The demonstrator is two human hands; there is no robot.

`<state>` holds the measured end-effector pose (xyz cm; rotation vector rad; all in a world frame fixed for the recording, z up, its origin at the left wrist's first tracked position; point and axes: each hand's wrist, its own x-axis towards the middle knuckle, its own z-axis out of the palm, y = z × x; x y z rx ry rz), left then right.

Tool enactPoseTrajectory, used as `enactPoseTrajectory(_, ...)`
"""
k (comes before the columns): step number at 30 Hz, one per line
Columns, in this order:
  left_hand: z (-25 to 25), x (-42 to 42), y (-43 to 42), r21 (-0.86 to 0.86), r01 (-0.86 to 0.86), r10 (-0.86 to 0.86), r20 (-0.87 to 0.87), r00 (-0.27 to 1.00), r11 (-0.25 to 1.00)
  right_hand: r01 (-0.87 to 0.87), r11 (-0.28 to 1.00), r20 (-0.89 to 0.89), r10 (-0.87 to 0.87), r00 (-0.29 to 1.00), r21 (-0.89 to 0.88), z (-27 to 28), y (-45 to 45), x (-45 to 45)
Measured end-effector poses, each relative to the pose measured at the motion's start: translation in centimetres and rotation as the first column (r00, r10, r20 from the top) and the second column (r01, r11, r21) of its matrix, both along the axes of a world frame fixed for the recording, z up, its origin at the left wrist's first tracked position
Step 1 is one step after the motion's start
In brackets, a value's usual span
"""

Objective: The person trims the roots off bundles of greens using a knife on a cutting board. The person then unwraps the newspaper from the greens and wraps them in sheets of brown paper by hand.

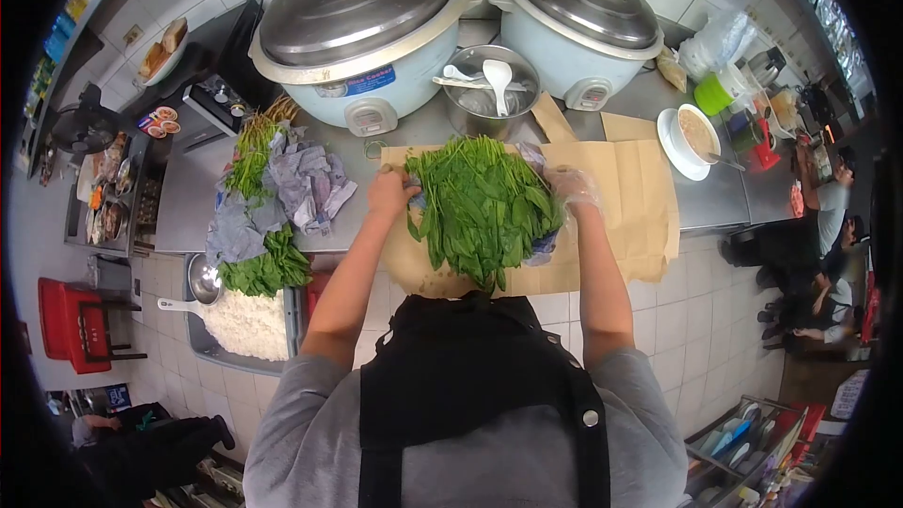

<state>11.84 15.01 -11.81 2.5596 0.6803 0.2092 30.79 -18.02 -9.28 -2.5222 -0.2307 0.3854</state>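
A large bunch of leafy greens [484, 207] lies on crumpled grey paper [544, 246], over brown paper [630, 198] spread on the counter. At the left edge of the bunch, my bare left hand [390, 191] is closed on a bit of the grey paper. My right hand [574, 188], in a clear plastic glove, grips the same paper at the right edge, its fingertips partly hidden by leaves. Farther left sits a second bundle of greens [268, 261], partly wrapped in crumpled grey paper [306, 179], stems pointing away from me.
Two rice cookers [404, 85] [588, 47] stand at the back, with a metal pot [489, 118] holding white spoons between them. A bowl [698, 132] on a plate is at right. Below left, a grey tub [245, 357] holds white rice. Other people [818, 263] stand far right.
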Motion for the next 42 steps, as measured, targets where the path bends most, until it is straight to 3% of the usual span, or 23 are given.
enactPoseTrajectory(1, -0.2, -0.1, -0.1, 0.000, 0.001, -0.001, -0.002, 1.000, 1.000, -0.079, 0.985, -0.004, 0.081, 0.997, 0.153, -0.6, -0.2, -0.1)
enactPoseTrajectory(5, 0.9, -0.3, -0.4, 0.037, -0.008, 0.006, 0.058, 0.998, 0.999, 0.014, 0.995, -0.117, -0.003, 0.993, 0.095, 4.3, -0.4, -1.4)
enactPoseTrajectory(8, 2.2, -0.2, -0.3, -0.058, -0.015, 0.021, 0.105, 0.994, 0.998, 0.067, 0.977, -0.010, -0.066, 0.998, 0.204, 7.4, -0.7, -3.2)
enactPoseTrajectory(10, 3.3, -0.3, -0.4, -0.139, 0.000, 0.019, 0.135, 0.991, 0.990, 0.019, 0.925, 0.202, -0.103, 0.974, 0.380, 9.4, -0.3, -5.0)
enactPoseTrajectory(14, 6.2, -0.8, -1.3, 0.047, 0.117, -0.126, 0.296, 0.947, 0.992, -0.076, 0.878, 0.422, -0.149, 0.894, 0.472, 11.8, -0.1, -7.3)
enactPoseTrajectory(16, 7.5, -0.8, -1.6, 0.113, 0.132, -0.164, 0.358, 0.919, 0.985, -0.119, 0.807, 0.533, -0.264, 0.804, 0.578, 14.2, 0.2, -8.9)
enactPoseTrajectory(17, 8.2, -0.7, -1.6, 0.148, 0.155, -0.202, 0.394, 0.897, 0.977, -0.095, 0.770, 0.454, -0.267, 0.850, 0.630, 14.6, -0.1, -9.1)
enactPoseTrajectory(19, 9.1, -1.0, -1.6, 0.182, 0.178, -0.240, 0.424, 0.873, 0.967, -0.098, 0.792, 0.478, -0.260, 0.839, 0.602, 15.1, -0.2, -9.0)
enactPoseTrajectory(22, 10.6, -0.6, -1.1, 0.108, 0.210, -0.235, 0.378, 0.896, 0.972, -0.120, 0.802, 0.533, -0.268, 0.803, 0.585, 16.0, 0.4, -8.6)
enactPoseTrajectory(24, 11.2, -0.7, -1.0, 0.041, 0.232, -0.224, 0.471, 0.854, 0.972, -0.131, 0.795, 0.549, -0.281, 0.787, 0.593, 16.1, 0.6, -9.2)
enactPoseTrajectory(26, 13.5, -0.8, -1.5, -0.021, 0.239, -0.195, 0.511, 0.837, 0.971, -0.186, 0.637, 0.503, -0.362, 0.785, 0.748, 16.6, 1.3, -9.3)
enactPoseTrajectory(28, 14.4, -1.4, -2.1, -0.096, 0.249, -0.162, 0.532, 0.831, 0.964, -0.161, 0.597, 0.427, -0.336, 0.840, 0.786, 17.3, 2.1, -9.2)
enactPoseTrajectory(30, 15.0, -1.0, -2.3, -0.231, 0.307, -0.078, 0.670, 0.738, 0.923, -0.142, 0.553, 0.364, -0.313, 0.877, 0.821, 17.8, 3.1, -8.9)
enactPoseTrajectory(31, 14.9, -0.7, -2.5, -0.227, 0.305, -0.076, 0.675, 0.734, 0.925, -0.081, 0.398, 0.208, -0.289, 0.934, 0.914, 18.0, 4.1, -9.0)
enactPoseTrajectory(32, 14.4, -0.9, -2.9, -0.482, 0.300, 0.097, 0.640, 0.762, 0.823, 0.012, 0.238, 0.045, -0.232, 0.972, 0.971, 17.9, 5.1, -9.4)
enactPoseTrajectory(33, 13.8, -1.0, -3.3, -0.698, 0.285, 0.253, 0.560, 0.789, 0.657, 0.014, 0.236, 0.041, -0.226, 0.973, 0.972, 17.7, 6.3, -10.0)
enactPoseTrajectory(34, 12.4, -1.2, -4.1, -0.695, 0.280, 0.256, 0.561, 0.787, 0.662, 0.033, 0.117, -0.007, -0.213, 0.977, 0.993, 17.4, 7.9, -10.5)
enactPoseTrajectory(36, 9.6, -1.8, -6.0, -0.937, 0.159, 0.355, 0.270, 0.895, 0.311, 0.074, -0.124, -0.094, -0.167, 0.981, 0.990, 16.4, 10.9, -11.3)
enactPoseTrajectory(37, 9.9, -2.3, -6.8, -0.935, 0.160, 0.361, 0.274, 0.891, 0.315, 0.027, -0.008, -0.028, -0.206, 0.978, 1.000, 13.5, 12.1, -11.6)
enactPoseTrajectory(38, 10.5, -2.8, -7.7, -0.990, 0.138, 0.375, 0.123, 0.919, -0.012, -0.017, 0.110, 0.042, -0.238, 0.970, 0.994, 10.6, 12.9, -12.2)
enactPoseTrajectory(39, 10.8, -3.5, -8.2, -0.936, 0.098, 0.336, -0.023, 0.941, -0.338, -0.117, 0.301, 0.162, -0.128, 0.979, 0.946, 9.8, 12.8, -13.4)
enactPoseTrajectory(40, 10.2, -4.1, -8.3, -0.936, 0.102, 0.344, -0.022, 0.939, -0.336, -0.230, 0.468, 0.258, 0.005, 0.966, 0.853, 9.3, 12.6, -14.8)
enactPoseTrajectory(42, 7.5, -5.0, -7.8, -0.898, 0.387, 0.403, 0.281, 0.871, -0.210, -0.137, 0.508, 0.017, 0.233, 0.972, 0.851, 8.6, 13.2, -17.4)
